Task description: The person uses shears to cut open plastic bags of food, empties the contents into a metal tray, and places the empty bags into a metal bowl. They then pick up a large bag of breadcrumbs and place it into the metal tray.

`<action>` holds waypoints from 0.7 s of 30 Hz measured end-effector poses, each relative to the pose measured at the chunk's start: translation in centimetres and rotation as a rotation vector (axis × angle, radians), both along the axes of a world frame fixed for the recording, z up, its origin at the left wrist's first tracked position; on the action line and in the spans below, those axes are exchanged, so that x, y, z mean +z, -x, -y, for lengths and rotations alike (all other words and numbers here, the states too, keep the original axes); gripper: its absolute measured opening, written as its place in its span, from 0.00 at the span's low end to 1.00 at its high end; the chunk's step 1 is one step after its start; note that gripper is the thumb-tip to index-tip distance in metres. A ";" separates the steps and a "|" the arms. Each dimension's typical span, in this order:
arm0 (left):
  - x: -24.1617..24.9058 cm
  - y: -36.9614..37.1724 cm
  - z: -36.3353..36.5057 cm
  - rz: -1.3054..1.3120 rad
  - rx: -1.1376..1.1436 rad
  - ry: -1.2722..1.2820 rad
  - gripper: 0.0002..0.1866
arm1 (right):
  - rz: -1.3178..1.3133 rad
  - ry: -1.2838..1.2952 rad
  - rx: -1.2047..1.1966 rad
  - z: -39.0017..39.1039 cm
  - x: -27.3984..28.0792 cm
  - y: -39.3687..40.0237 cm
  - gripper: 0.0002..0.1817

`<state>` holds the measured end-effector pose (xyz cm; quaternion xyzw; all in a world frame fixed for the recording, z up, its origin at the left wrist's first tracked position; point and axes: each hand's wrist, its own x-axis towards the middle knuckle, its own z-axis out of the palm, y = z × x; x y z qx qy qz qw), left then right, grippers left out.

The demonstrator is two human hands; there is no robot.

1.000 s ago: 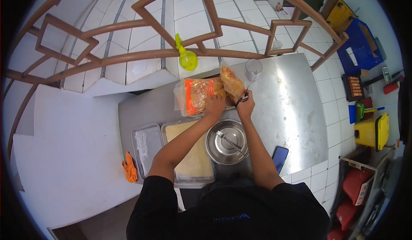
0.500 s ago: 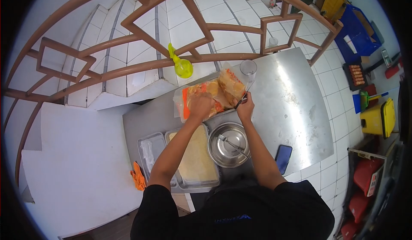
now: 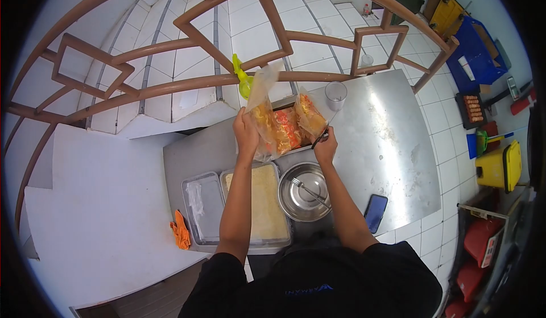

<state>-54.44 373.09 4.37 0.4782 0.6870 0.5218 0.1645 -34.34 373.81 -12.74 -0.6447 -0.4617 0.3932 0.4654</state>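
White steps (image 3: 131, 110) and a brown railing (image 3: 187, 83) curve past the far side of a steel table (image 3: 392, 164). Near that far edge, the left hand (image 3: 247, 133) grasps a raised bag (image 3: 263, 127); other bags (image 3: 310, 118) lie just right of it, beside the right hand (image 3: 326, 148), which is closed around scissors (image 3: 318, 140). Trays (image 3: 207, 221) and a bowl (image 3: 296, 201) take up the near side; a phone (image 3: 375, 213) lies beyond the right forearm. Steel shows broadly from the cup (image 3: 336, 96) to the right edge.
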 end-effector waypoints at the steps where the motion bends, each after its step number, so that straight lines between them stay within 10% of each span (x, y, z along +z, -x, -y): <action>1: 0.3 -0.5 0.4 0.073 -0.013 -0.051 0.19 | -0.015 0.008 0.003 0.0 0.2 0.0 0.27; 5: -7.1 -0.1 2.4 0.422 0.036 -0.055 0.18 | -0.032 -0.037 0.003 0.3 0.7 0.2 0.28; 8: -13.4 -0.5 5.3 0.046 0.227 -0.124 0.16 | -0.015 -0.009 -0.012 0.6 1.0 0.1 0.28; 10: -17.4 2.1 7.7 0.448 0.153 0.189 0.16 | -0.013 -0.027 -0.013 0.4 0.8 -0.2 0.28; 16: -8.1 5.3 9.8 0.195 0.013 0.921 0.23 | -0.013 -0.080 -0.003 0.8 0.9 0.1 0.27; 19: -2.1 5.5 8.5 -0.519 0.211 0.941 0.28 | 0.011 -0.081 -0.004 0.6 1.0 0.2 0.27; 21: 0.7 5.1 6.5 -0.516 0.272 0.643 0.31 | 0.021 -0.062 0.009 0.8 1.0 -0.1 0.27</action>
